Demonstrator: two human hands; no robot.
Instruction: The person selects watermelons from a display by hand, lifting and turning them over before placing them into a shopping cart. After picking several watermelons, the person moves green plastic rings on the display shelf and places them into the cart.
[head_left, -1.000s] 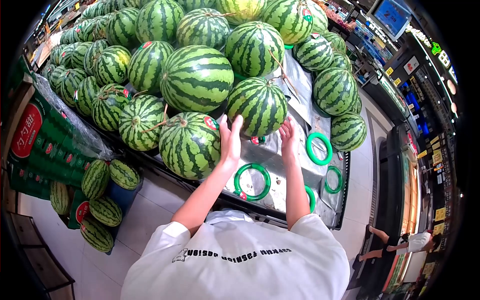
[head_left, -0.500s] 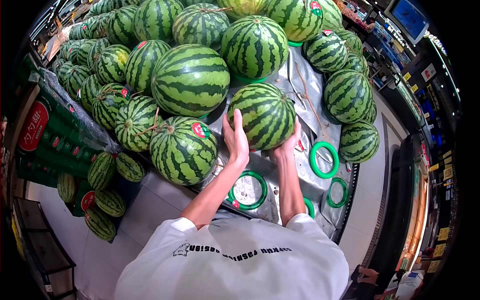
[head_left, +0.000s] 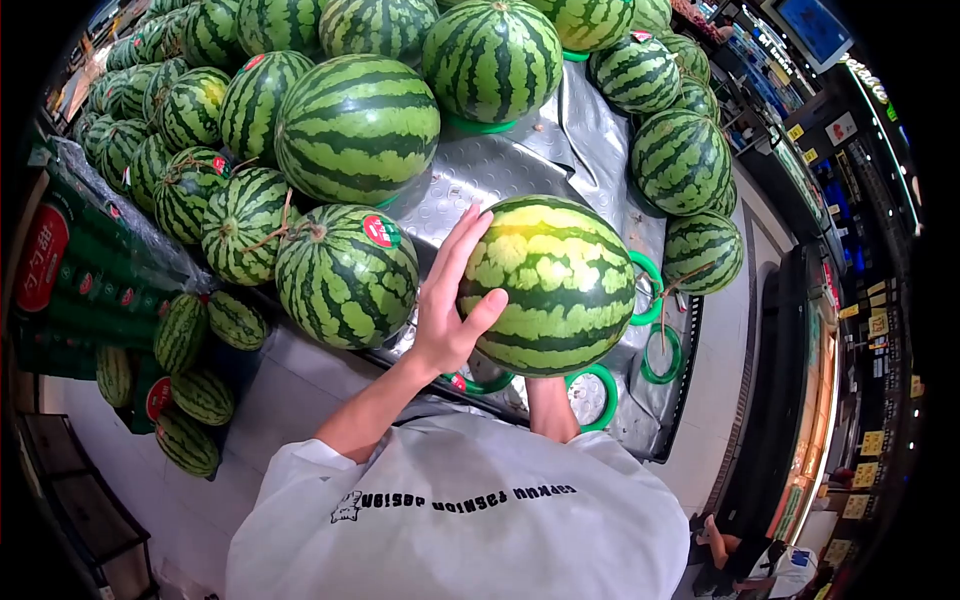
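I hold a striped green watermelon (head_left: 560, 285) lifted off the silver display stand (head_left: 500, 170), close to my chest, its pale yellowish patch facing up. My left hand (head_left: 450, 300) presses flat against its left side, fingers spread. My right hand is hidden under and behind the melon; only the right forearm (head_left: 548, 408) shows beneath it. Another watermelon with a red sticker (head_left: 345, 275) lies just left of my left hand.
Many watermelons are piled on the stand at the back and left. Green plastic rings (head_left: 660, 355) lie on the stand's near right part. Green cartons (head_left: 70, 290) and small melons (head_left: 185, 440) stand on the floor at left. A person (head_left: 760, 560) is at the lower right.
Both hands reached to the watermelon, gripped it from both sides, then lifted it off the stand and brought it toward me.
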